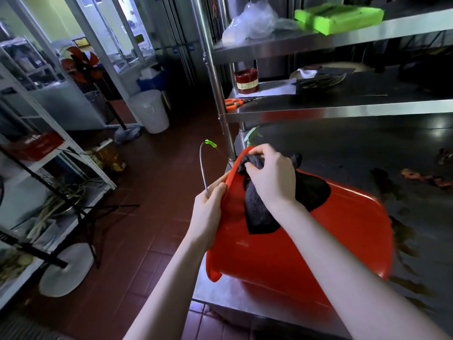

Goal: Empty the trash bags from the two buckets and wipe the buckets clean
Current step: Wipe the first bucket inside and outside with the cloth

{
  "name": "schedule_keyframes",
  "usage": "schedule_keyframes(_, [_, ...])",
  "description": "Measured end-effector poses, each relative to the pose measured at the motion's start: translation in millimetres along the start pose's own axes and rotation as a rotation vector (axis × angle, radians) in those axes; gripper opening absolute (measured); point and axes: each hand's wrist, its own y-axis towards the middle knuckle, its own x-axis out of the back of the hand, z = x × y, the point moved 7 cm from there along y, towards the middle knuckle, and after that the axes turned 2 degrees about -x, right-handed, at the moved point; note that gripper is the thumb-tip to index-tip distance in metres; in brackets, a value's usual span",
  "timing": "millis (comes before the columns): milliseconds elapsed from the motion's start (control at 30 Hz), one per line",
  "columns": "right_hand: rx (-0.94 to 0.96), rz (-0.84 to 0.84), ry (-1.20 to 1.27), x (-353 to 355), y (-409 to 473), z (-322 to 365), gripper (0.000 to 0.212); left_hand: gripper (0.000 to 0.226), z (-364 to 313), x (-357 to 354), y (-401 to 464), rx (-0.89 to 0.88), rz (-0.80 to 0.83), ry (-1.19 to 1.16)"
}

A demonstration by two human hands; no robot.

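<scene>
Red plastic bucket [306,253], the only bucket plainly in view, lies tipped on its side on the stainless steel worktable [245,298], its open mouth turned leftward toward the person, with one thin wire bail handle [203,165] tipped in a green grip arching off its rim. One dark grey cloth [259,204] drapes over the rim and down the bucket's wall. On the left stand white metal racks [49,168] above a dark red tiled floor [147,217], with one white lidded bin [150,110] farther back; on the right, steel shelves [318,111] rise over the table, holding one pair of orange-handled scissors [234,103], one red round tin [247,81] and one bright green block [338,17]. Left hand [208,212] curls its fingers round the bucket's rim, pinching it beside the handle. Right hand [269,175] bunches the cloth in closed fingers and presses it against the rim
</scene>
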Motion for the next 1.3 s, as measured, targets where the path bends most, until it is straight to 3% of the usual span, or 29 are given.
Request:
schedule_keyframes(100, [0.029, -0.017, -0.001, 0, -18, 3, 0.022, 0.034, 0, 4, 0, -0.006, -0.023, -0.001])
schedule_keyframes(300, [0.33, -0.07, 0.023, 7, -78, 21, 0.019, 0.034, -11, -1, 0, -0.076, -0.006, 0.027])
schedule_keyframes(533, [-0.061, 0.022, 0.028, 5, 6, -12, 0.021, 0.033, -5, 0, -12, -0.071, -0.035, 0.052])
schedule_keyframes(767, [0.367, -0.077, -0.006, 22, -68, 18, 0.021, 0.034, -22, -15, 5, -0.142, 0.003, 0.09])
schedule_keyframes(833, [0.283, -0.071, -0.027, 21, -44, 7, 0.02, 0.034, -20, -15, 0, -0.155, 0.006, 0.093])
schedule_keyframes(967, [-0.073, -0.03, -0.025, 25, 23, -36, 0.019, 0.035, -13, -25, -11, -0.132, 0.046, 0.088])
schedule_keyframes(1033, [-0.108, -0.01, -0.031, 22, 36, -43, 0.018, 0.033, -13, -27, -6, -0.146, 0.03, 0.14])
schedule_keyframes(1100, [-0.068, -0.015, -0.08, 17, 33, -41, 0.018, 0.033, -14, -25, -2, -0.15, -0.02, 0.172])
schedule_keyframes(1167, [-0.043, -0.048, -0.072, 17, 25, -39, 0.019, 0.054, -14, -13, -5, -0.141, -0.139, 0.178])
schedule_keyframes(1233, [-0.005, -0.093, -0.084, 20, 14, -35, 0.02, 0.075, -34, 11, -12, -0.35, -0.413, 0.412])
schedule_keyframes(1300, [0.021, -0.124, -0.106, 22, 5, -27, 0.021, 0.067, -63, 15, -14, -0.625, -0.559, 0.693])
